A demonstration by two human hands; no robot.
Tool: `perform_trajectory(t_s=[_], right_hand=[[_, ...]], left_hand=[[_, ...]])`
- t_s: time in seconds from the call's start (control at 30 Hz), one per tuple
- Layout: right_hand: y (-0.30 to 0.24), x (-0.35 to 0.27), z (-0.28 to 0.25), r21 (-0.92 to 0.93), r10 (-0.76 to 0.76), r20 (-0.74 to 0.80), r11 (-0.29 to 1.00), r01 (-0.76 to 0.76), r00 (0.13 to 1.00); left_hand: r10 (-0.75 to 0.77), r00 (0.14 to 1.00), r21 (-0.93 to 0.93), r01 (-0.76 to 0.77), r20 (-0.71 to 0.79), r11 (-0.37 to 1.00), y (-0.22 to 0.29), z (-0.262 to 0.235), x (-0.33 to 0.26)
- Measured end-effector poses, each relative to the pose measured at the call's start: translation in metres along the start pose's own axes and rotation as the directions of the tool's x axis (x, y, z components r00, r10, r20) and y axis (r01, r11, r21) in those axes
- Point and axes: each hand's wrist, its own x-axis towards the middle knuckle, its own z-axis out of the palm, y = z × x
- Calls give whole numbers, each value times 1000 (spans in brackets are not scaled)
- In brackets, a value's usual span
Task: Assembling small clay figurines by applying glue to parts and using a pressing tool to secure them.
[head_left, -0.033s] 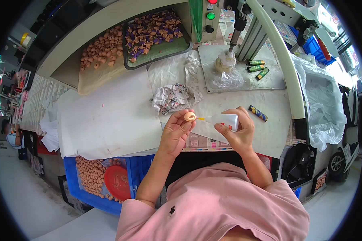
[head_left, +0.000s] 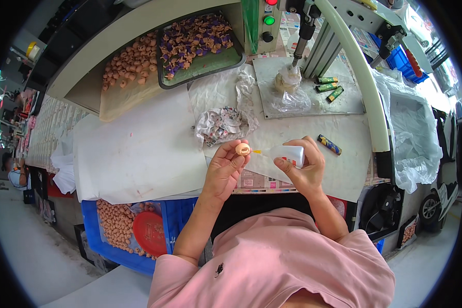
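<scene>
Between the fingertips of my left hand (head_left: 226, 170) is a small peach-coloured hollow piece (head_left: 243, 149), with an opening showing on its face. My right hand (head_left: 308, 172) is closed around a white squeeze bottle (head_left: 288, 154), tipped on its side. The bottle's thin yellow nozzle (head_left: 257, 152) points left and reaches the edge of the piece; whether it touches, I cannot tell. Just beyond my left hand lies a crumpled patterned cloth (head_left: 223, 126). A dark printed cylinder (head_left: 329, 145) rests to the right of the bottle.
Behind, a black tray (head_left: 200, 76) holds many peach and purple pieces, beside a pile of peach pieces (head_left: 138, 59). A press (head_left: 305, 38) stands over a metal plate (head_left: 339, 107) with green cylinders (head_left: 327, 88). Lower left, a blue bin (head_left: 95, 233) contains peach pieces and a red dish (head_left: 150, 233).
</scene>
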Motion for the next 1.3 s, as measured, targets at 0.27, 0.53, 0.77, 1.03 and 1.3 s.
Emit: perform_trajectory(t_s=[0.27,0.53,0.77,1.03,1.3], right_hand=[[-3,2,6,38,-17,-40,999,18,999],[11,28,40,149,97,66,983,-106,993],[10,61,77,-242,-44,186,966,89,982],[-41,142,127,-365,-384,215,821,439,898],[-1,291,219,-721,-122,111,673,165,986]], left_hand=[[-13,1000,-26,14,9,1000,5,-3,-2],[-78,997,-106,75,-26,992,32,-4,-19],[-27,999,-180,22,-23,983,74,-11,-42],[26,1000,-245,-29,-16,969,109,-33,-63],[29,999,-283,-32,-15,958,129,-20,-84]])
